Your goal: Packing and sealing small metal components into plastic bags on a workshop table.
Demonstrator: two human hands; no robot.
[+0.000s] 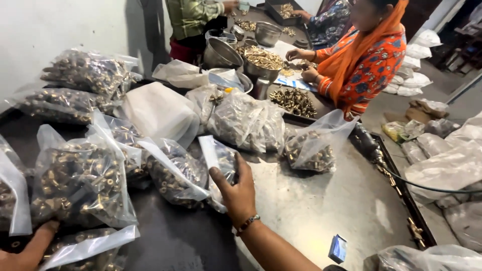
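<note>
**Bags of brass fittings on a steel table**

A small clear bag [221,168] of brass parts, at centre frame, is grasped by the right hand [238,193], thumb on its near side. The left hand [25,251], at the lower left corner, is pressed with a fingertip against a large bag [80,185] of fittings; whether it grips cannot be told. The table [311,211] is crowded with more clear bags: two [75,85] at upper left, one [311,148] right of centre. Steel bowls [258,60] at upper centre are heaped with brass pieces, beside a seated person [366,60] in orange. A small blue packet [338,248] lies at lower right. White sacks [442,165] are stacked at the right edge.
</note>
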